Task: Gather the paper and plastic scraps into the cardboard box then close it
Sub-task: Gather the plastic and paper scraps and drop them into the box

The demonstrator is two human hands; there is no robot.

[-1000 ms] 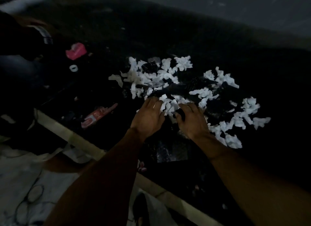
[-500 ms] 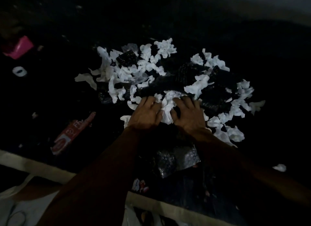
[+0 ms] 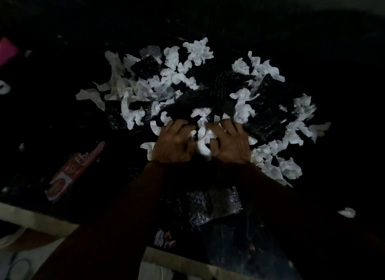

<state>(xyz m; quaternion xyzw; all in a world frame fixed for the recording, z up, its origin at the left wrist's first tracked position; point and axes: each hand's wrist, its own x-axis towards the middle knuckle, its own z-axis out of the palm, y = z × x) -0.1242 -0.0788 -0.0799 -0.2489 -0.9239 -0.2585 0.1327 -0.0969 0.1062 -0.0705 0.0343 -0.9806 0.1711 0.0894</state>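
A wide heap of crumpled white paper scraps [image 3: 177, 77] lies mixed with dark bubble-wrap plastic pieces [image 3: 235, 85] on a black surface. My left hand [image 3: 175, 144] and my right hand [image 3: 231, 144] rest side by side on the near edge of the heap, fingers curled into the scraps. A white paper wad [image 3: 203, 142] is pressed between them. A clear bubble-wrap piece [image 3: 210, 204] lies just below my forearms. No cardboard box is visible in this dim view.
A red and white wrapper [image 3: 73, 171] lies at the left. A pink object [image 3: 6, 50] sits at the far left edge. One stray white scrap [image 3: 346, 212] lies at the right. A pale edge strip [image 3: 37, 217] runs along the bottom left.
The view has shifted left-to-right and closer over the heap. Both hands have curled tighter, drawing the white scraps together between them.
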